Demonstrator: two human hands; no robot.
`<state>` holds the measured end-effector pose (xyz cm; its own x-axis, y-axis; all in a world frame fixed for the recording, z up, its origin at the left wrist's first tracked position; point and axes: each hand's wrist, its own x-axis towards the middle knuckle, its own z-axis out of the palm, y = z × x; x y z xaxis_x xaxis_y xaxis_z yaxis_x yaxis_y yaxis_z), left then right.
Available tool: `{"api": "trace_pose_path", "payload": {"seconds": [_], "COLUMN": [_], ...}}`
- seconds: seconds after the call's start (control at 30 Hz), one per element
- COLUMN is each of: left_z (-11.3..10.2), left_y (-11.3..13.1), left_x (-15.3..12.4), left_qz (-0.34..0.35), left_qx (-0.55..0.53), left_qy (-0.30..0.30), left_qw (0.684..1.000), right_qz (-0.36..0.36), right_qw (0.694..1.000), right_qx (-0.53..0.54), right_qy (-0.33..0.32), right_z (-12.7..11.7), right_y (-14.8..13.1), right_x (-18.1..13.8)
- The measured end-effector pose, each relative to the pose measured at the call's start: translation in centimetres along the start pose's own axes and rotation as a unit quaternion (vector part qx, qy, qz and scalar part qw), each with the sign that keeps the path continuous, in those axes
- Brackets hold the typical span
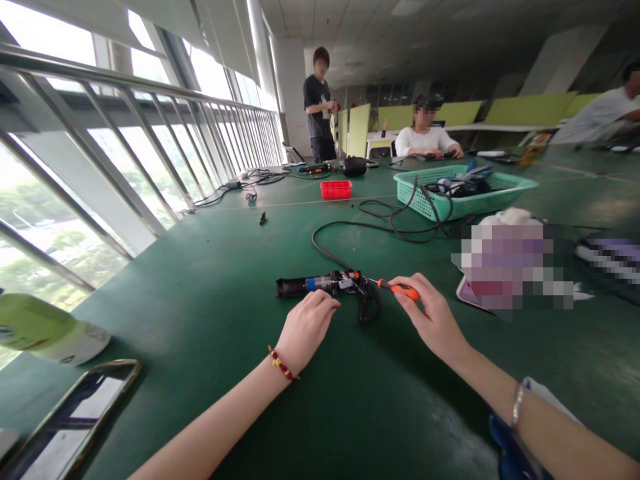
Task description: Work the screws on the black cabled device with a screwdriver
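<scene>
Your right hand (433, 313) holds an orange-and-black screwdriver (385, 285) by its handle, fingers closed round it, with the shaft pointing left to the cord end of the opened power tool (327, 281). That tool lies on the green bench (225, 300) in front of you, between your two hands, its long black body reaching left, a blue band round the middle and wires bared near the screwdriver's tip. Your left hand (307, 327) is at the near side of the body, fingers curled and bunched together; you cannot tell from here whether they grip it or only rest against it. You wear a red beaded bracelet (281, 365) on the left wrist and a silver bangle (519, 407) on the right. A black cord (313, 236) loops from the tool toward a mint-green basket (415, 199) filled with dark and blue items. Beyond the tool you have a small red basket (336, 193) and, farther left, a little black part (263, 218). At your near left lies a phone (95, 407), with a green-and-white container (50, 330) just behind it. Across the bench, one person (320, 110) stands and another in white (427, 140) sits.
</scene>
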<state>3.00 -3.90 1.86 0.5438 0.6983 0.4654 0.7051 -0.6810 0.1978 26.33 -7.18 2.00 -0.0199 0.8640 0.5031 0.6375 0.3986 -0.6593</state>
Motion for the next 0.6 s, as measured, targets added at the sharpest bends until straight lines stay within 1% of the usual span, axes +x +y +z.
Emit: {"api": "trace_pose_path", "payload": {"seconds": [0.07,0.13,0.23,0.3,0.37,0.43,0.6], "left_z": [-0.3,-0.1,1.4,2.6,3.6,4.1,4.3], "left_y": [-0.4,-0.6,-0.5,-0.3,-0.1,-0.1,-0.5], "left_x": [1.3,2.5,3.7,4.0,4.1,4.1,4.2], "left_qz": [-0.014,-0.030,-0.058,-0.059,-0.043,-0.033,-0.036], "left_qx": [-0.043,-0.087,-0.138,-0.147,-0.150,-0.153,-0.144], "left_qy": [0.036,0.072,0.127,0.155,0.161,0.158,0.127], "left_qw": [0.998,0.993,0.981,0.975,0.974,0.975,0.981], "right_qz": [-0.007,-0.010,-0.006,0.000,0.004,0.006,0.013], "right_qw": [1.000,1.000,1.000,1.000,1.000,0.999,0.999], "right_qx": [0.002,0.006,0.021,0.028,0.031,0.035,0.042], "right_qy": [-0.009,-0.015,-0.016,-0.008,0.002,0.005,0.000], "right_z": [-0.1,-0.2,-0.3,-0.3,-0.2,-0.2,-0.1], "right_y": [-0.2,-0.4,-0.4,-0.2,-0.1,0.0,-0.1], "right_x": [-0.1,-0.1,-0.1,-0.1,0.0,0.0,0.0]}}
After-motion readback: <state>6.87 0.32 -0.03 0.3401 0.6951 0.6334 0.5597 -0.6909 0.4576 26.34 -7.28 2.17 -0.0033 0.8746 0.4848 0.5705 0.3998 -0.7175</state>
